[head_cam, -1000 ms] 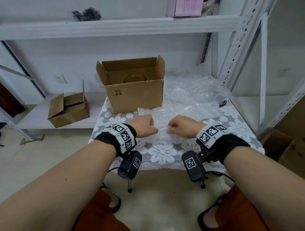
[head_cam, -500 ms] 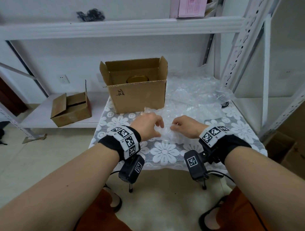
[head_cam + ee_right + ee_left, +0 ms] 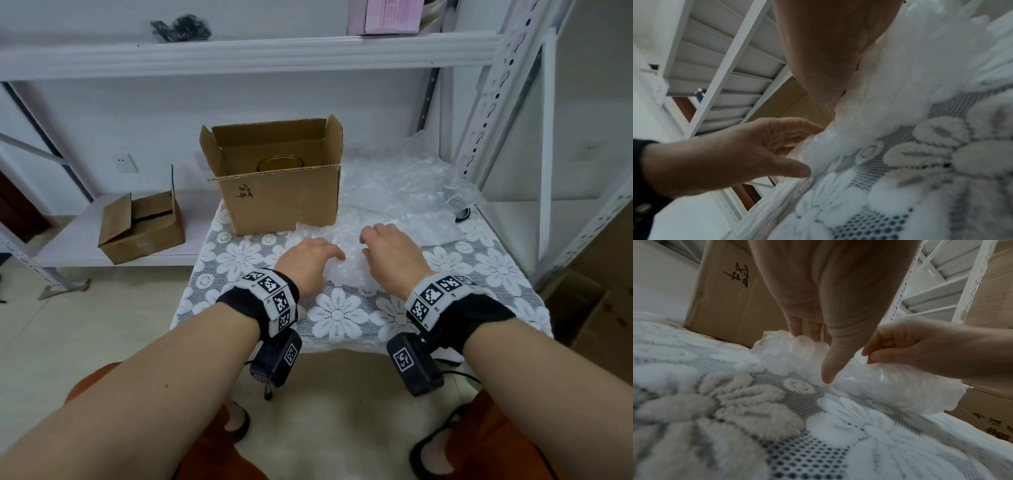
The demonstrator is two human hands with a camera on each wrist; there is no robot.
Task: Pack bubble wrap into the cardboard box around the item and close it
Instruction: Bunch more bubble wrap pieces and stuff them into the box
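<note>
We have both hands on the near sheet of bubble wrap [image 3: 346, 263], which lies on the lace tablecloth [image 3: 339, 315] just in front of the cardboard box [image 3: 281, 197]. Our left hand [image 3: 308, 263] has loosely curved fingers laid over the sheet's left end, thumb pointing down beside it. Our right hand [image 3: 390, 257] curls around the right end — whether it truly pinches the film, we cannot tell. The sheet runs left to right between our hands, crumpled lengthwise. The box stands open ahead and slightly left, the gold-lidded jar [image 3: 281, 163] inside, so our left hand is nearer — the bundle must go up and forward.
</note>
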